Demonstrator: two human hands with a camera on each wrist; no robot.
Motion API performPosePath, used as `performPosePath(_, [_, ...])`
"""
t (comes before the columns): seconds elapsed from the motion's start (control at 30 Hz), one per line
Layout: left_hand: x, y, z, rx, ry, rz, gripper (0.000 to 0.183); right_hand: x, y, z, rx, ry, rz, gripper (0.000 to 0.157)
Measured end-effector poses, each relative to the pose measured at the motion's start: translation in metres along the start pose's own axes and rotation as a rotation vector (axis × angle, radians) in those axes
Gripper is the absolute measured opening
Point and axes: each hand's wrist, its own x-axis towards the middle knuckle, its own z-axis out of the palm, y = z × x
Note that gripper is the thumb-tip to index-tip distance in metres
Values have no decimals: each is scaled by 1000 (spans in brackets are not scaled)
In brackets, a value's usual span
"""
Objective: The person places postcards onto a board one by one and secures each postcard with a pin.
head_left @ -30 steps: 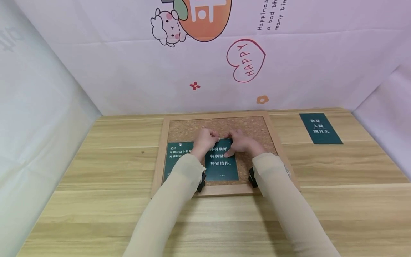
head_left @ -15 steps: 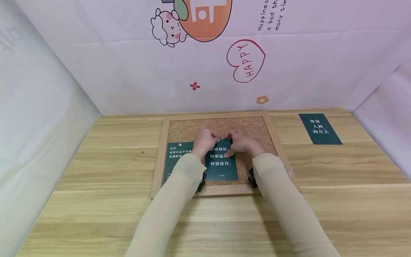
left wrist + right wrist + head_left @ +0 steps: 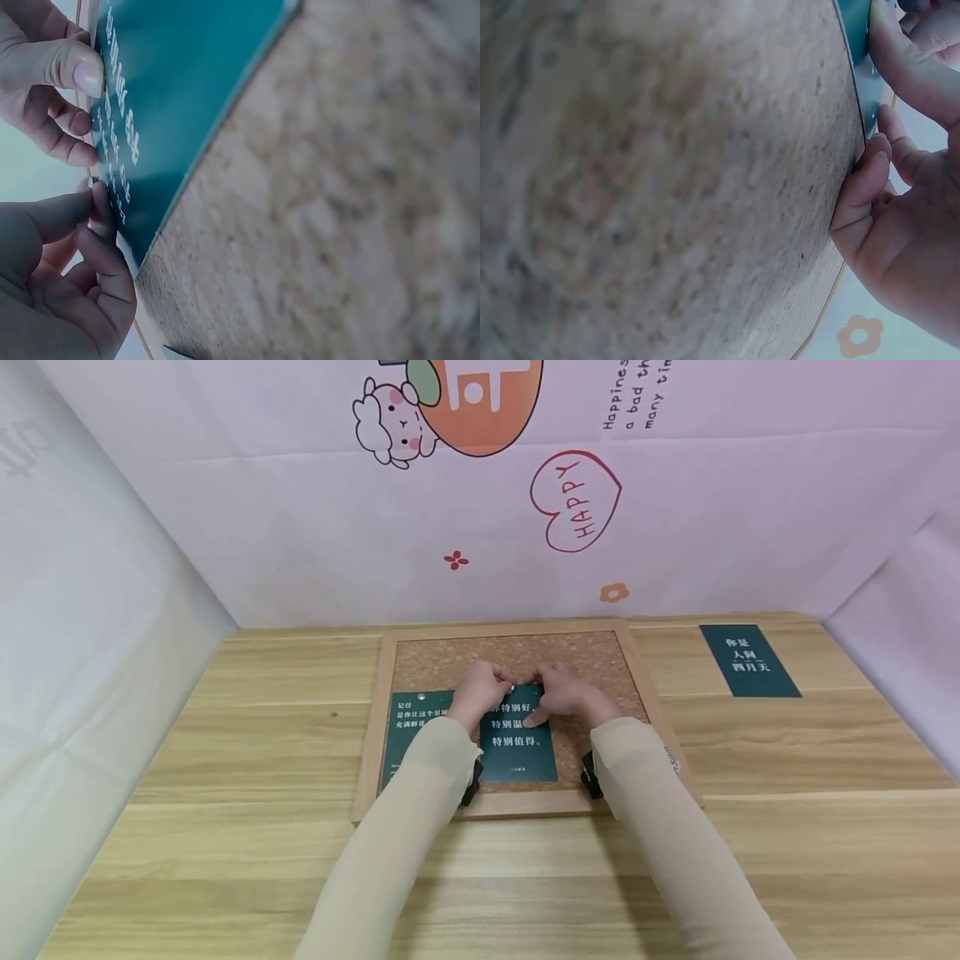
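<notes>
A dark green card (image 3: 519,756) with white writing lies on the framed cork board (image 3: 427,664). At its top edge my left hand (image 3: 478,692) pinches a small whitish pushpin (image 3: 512,688) between thumb and index finger; the fingers mostly cover it. My right hand (image 3: 566,693) rests on the same card near its upper right corner. Its thumb (image 3: 900,64) lies across the card's face, while the other fingers touch the cork by the edge in the right wrist view. Left of it is a second green card (image 3: 405,727), a whitish pin at its top, partly behind my left arm.
A third green card (image 3: 750,661) lies on the wooden table (image 3: 810,860) to the right of the board. White printed cloth (image 3: 330,543) rises behind the table and along both sides.
Both hands stay in nearly the same place at the card's top edge. The left fingertips shift very slightly around the pushpin.
</notes>
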Motion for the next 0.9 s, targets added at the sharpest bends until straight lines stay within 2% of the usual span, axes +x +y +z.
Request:
performPosePath(0.33, [-1, 0, -3, 1, -22, 18, 24, 0, -1, -1, -13, 3, 7, 68])
performPosePath(0.9, [-1, 0, 0, 2, -47, -16, 27, 0, -1, 1, 19, 3, 11, 67])
